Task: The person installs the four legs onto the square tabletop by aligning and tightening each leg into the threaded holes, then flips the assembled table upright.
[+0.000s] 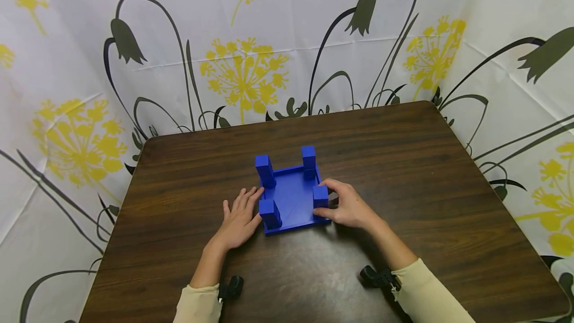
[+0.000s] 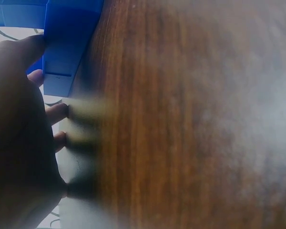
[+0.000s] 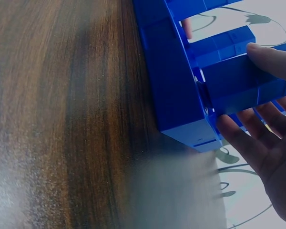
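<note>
A blue square base (image 1: 292, 197) with a raised rim lies on the table, and upright square posts stand at its corners. With thumb and fingers, my right hand (image 1: 352, 206) grips the near-right post (image 1: 320, 196). In the right wrist view, a narrow gap shows between that post (image 3: 236, 81) and the rim (image 3: 169, 67). My left hand (image 1: 238, 222) lies along the base's left side, fingers spread, its thumb and index fingertip touching there. The near-left post (image 1: 270, 213) is beside that thumb. The left wrist view shows the base's outer wall (image 2: 69, 43) against the left fingers.
The far-left post (image 1: 265, 170) and far-right post (image 1: 309, 161) stand untouched at the back corners. Under everything is a dark wooden table (image 1: 202, 173). A white cloth (image 1: 278, 19) with printed yellow and grey-green flowers hangs behind the table and along its sides.
</note>
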The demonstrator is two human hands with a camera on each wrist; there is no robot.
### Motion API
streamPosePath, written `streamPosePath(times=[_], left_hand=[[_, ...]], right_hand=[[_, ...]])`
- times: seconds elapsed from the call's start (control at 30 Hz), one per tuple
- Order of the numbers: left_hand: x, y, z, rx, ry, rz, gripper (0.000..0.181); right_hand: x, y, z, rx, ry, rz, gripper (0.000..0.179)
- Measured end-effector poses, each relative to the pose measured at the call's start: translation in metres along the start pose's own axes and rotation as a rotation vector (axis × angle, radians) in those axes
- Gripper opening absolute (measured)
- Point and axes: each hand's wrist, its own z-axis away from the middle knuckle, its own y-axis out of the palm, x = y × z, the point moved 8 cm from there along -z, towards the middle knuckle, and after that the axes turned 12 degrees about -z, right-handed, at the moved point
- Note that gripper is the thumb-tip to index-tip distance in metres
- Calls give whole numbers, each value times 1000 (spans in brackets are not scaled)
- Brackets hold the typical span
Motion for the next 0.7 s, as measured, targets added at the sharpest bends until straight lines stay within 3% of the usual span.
streamPosePath(times=[0.33, 0.7], left_hand=[[2, 2, -2, 37, -22, -23, 65], [2, 2, -1, 19, -13, -5, 63]], right_hand=[[-3, 1, 0, -26, 2, 12, 40], [-4, 0, 0, -76, -8, 52, 37]])
